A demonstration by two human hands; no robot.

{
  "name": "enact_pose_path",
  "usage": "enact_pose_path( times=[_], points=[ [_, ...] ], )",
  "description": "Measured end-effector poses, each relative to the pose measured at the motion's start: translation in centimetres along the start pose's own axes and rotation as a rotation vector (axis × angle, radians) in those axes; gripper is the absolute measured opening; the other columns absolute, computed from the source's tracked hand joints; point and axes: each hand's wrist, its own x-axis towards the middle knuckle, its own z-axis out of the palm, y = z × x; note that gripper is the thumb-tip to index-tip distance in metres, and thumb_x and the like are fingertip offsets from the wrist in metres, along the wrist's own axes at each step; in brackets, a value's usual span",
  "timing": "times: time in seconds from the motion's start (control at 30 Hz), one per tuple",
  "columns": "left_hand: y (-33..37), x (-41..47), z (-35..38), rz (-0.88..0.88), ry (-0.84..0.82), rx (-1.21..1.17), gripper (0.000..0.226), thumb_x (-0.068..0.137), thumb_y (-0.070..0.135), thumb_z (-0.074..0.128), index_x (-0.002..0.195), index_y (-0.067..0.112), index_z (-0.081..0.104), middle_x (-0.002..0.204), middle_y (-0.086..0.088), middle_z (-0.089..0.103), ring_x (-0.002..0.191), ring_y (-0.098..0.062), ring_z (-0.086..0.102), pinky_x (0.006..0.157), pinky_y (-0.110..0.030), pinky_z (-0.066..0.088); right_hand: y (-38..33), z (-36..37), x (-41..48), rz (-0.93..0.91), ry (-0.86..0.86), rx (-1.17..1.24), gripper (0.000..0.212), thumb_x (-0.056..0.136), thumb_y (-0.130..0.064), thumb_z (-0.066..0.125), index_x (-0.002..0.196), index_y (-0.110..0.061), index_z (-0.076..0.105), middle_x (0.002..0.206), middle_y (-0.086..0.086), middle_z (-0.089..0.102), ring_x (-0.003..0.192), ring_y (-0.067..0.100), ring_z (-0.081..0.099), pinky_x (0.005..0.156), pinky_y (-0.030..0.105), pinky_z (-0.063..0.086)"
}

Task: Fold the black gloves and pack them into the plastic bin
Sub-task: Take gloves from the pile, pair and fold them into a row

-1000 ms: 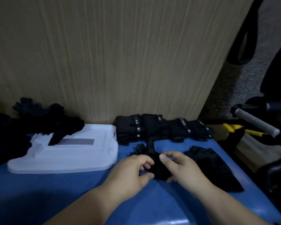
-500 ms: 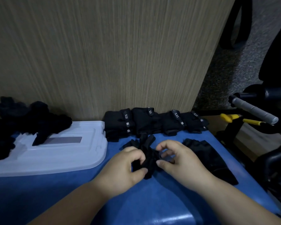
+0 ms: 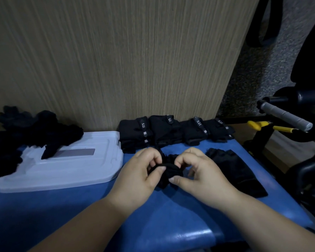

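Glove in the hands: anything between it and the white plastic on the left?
No: only bare blue table between glove and white plastic. But that plastic looks like a lid, with loose black gloves on its left.

One head cam, wide-angle, facing fwd & down, close over blue table [image 3: 62,215], wood panel [image 3: 116,60] behind

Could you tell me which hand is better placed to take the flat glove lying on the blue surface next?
Probably the right hand: the flat glove lies just beside it, while the left hand sits on the far side of the bundled glove both now pinch.
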Motion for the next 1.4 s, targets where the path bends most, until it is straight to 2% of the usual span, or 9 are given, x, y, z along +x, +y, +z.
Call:
enact_pose_path(
  times=[0.17,0.27,0.37,0.63,0.8,0.9,1.1,1.3,1.4],
  points=[
    [0.5,-0.4,-0.1,0.002,-0.092,0.011,0.016,0.087,0.032,0.062,0.080,0.033,0.047,0.072,0.015,0.052,0.065,-0.004,0.049,0.058,-0.015,0.038,-0.1,0.2,0.1,-0.021,0.131,-0.080,0.025,0.070,-0.035,0.072,0.068,-0.033,0.047,0.076,-0.013,0.051,0.075,0.006,0.051,0.063,0.011,0.035],
    [0.3,-0.8,-0.2,-0.046,-0.210,0.005,0.020,0.084,0.036,0.065,0.091,0.041,0.048,0.090,0.017,0.058,0.080,-0.010,0.056,0.075,-0.025,0.046,0.0,0.1,0.0,0.042,0.163,-0.067,0.030,0.074,-0.024,0.075,0.066,-0.028,0.046,0.070,-0.008,0.056,0.062,0.005,0.049,0.056,0.013,0.032],
    [0.2,-0.9,-0.1,-0.064,-0.247,0.022,0.028,0.080,0.033,0.072,0.092,0.042,0.049,0.096,0.016,0.059,0.089,-0.005,0.056,0.080,-0.020,0.044,-0.1,0.2,0.0,0.082,0.159,0.023,0.031,0.077,-0.019,0.072,0.067,-0.020,0.044,0.059,-0.005,0.052,0.043,0.006,0.037,0.046,0.016,0.028],
    [0.6,-0.4,-0.2,-0.150,-0.170,-0.149,0.020,0.086,0.019,0.064,0.075,0.027,0.049,0.063,0.010,0.054,0.054,-0.007,0.044,0.052,-0.020,0.037,-0.4,0.6,0.3,0.151,0.158,0.136,0.033,0.081,-0.021,0.072,0.069,-0.020,0.041,0.054,-0.007,0.041,0.052,0.008,0.036,0.050,0.030,0.035],
    [0.6,0.1,-0.3,-0.219,-0.036,-0.115,0.022,0.088,0.019,0.058,0.072,0.022,0.042,0.051,0.014,0.042,0.048,-0.004,0.035,0.047,-0.017,0.031,-0.6,0.1,0.2,0.179,-0.073,0.457,0.026,0.076,-0.029,0.077,0.083,-0.018,0.054,0.067,-0.005,0.049,0.063,0.012,0.046,0.061,0.029,0.040],
    [0.4,0.2,-0.3,-0.246,0.001,-0.101,0.021,0.087,0.021,0.057,0.072,0.022,0.043,0.052,0.013,0.043,0.048,-0.004,0.037,0.048,-0.018,0.033,-0.3,0.1,0.1,0.166,-0.178,0.484,0.035,0.067,-0.025,0.079,0.094,-0.023,0.057,0.075,-0.007,0.054,0.073,0.012,0.052,0.068,0.027,0.044],
    [0.8,0.0,0.0,-0.207,-0.013,-0.090,0.024,0.089,0.023,0.057,0.072,0.023,0.041,0.055,0.012,0.043,0.050,-0.005,0.036,0.048,-0.020,0.033,-0.3,0.4,0.3,0.189,0.036,0.412,0.034,0.072,-0.005,0.081,0.084,-0.028,0.058,0.068,-0.008,0.051,0.065,0.014,0.049,0.065,0.032,0.047],
    [1.4,0.0,0.0,-0.196,-0.031,-0.111,0.024,0.089,0.013,0.054,0.073,0.018,0.037,0.052,0.008,0.034,0.048,-0.008,0.029,0.045,-0.020,0.026,-0.1,0.0,0.3,0.212,0.219,0.210,0.030,0.076,-0.004,0.072,0.074,-0.027,0.053,0.060,-0.007,0.052,0.056,0.011,0.044,0.056,0.032,0.042],
    [0.9,0.1,0.0,-0.215,-0.014,-0.105,0.025,0.088,0.013,0.053,0.072,0.023,0.036,0.052,0.005,0.038,0.058,-0.028,0.048,0.047,-0.023,0.029,0.1,-0.2,0.3,0.208,0.243,0.138,0.027,0.079,-0.005,0.065,0.074,-0.026,0.048,0.057,-0.007,0.049,0.053,0.008,0.040,0.054,0.028,0.040]
  ],
)
